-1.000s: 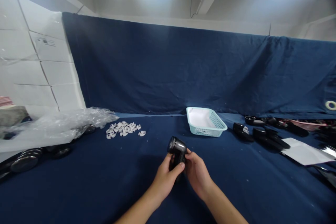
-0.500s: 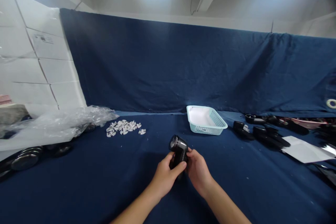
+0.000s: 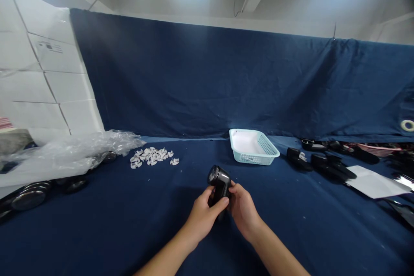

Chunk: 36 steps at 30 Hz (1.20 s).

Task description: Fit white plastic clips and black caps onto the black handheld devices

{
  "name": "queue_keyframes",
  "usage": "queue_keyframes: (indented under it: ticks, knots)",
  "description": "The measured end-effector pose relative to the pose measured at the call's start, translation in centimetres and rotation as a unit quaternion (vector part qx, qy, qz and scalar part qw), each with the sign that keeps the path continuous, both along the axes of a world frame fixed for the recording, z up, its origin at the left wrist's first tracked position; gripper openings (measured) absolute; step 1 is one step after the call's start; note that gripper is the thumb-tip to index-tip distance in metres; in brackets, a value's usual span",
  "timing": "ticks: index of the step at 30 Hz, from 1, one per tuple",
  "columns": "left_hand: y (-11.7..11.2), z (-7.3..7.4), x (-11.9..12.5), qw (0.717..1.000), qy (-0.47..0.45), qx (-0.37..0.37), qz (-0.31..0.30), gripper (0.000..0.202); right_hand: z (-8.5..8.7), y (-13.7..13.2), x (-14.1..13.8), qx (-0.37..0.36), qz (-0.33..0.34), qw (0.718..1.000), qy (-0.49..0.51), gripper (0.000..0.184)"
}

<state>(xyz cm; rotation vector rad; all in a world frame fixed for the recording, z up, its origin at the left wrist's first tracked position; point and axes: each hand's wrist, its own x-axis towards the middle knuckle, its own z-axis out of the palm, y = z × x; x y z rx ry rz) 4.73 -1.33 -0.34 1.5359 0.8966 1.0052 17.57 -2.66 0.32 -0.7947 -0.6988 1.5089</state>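
A black handheld device [image 3: 221, 177] with a round, angled head is held above the blue cloth at the middle front. My left hand [image 3: 204, 212] is closed around its body from the left, the thumb lying across the front. From the right, my right hand [image 3: 245, 212] has its fingertips pressed against the device's side, with the fingers curled. The round end of the head faces left and towards me. The lower part of the device is partly hidden by my hands, and its exact kind is not clear.
A pale blue basket [image 3: 254, 158] with a white lining stands behind my hands. Small white plastic parts [image 3: 151, 155] lie in a pile at the left. Clear plastic wrap [image 3: 77, 148] covers black parts farther left. Black device parts [image 3: 330, 167] and a white sheet [image 3: 377, 182] are on the right.
The view has shifted very slightly. Both hands keep the same grip on the black handheld device, with hardly any movement.
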Motion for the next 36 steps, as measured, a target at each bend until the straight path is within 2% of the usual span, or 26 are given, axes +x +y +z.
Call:
queue_keyframes:
  ticks: [12,20,26,36]
  knots:
    - [-0.2,0.3,0.1,0.999,-0.024,-0.028,-0.009,0.049,-0.2,0.1,-0.1,0.011,-0.006,1.000,0.002,0.037]
    - [-0.3,1.2,-0.2,0.993,-0.069,-0.090,-0.042,0.050,-0.2,0.1,-0.3,0.030,-0.012,0.999,-0.008,0.034]
    - [0.0,1.4,-0.6,0.983,-0.036,-0.169,-0.055,0.063,-0.3,0.1,-0.4,0.025,-0.002,0.999,-0.022,0.034]
    - [-0.1,2.0,-0.7,0.982,-0.029,-0.177,-0.051,0.059,0.0,-0.1,-0.5,0.012,-0.008,1.000,-0.012,0.033]
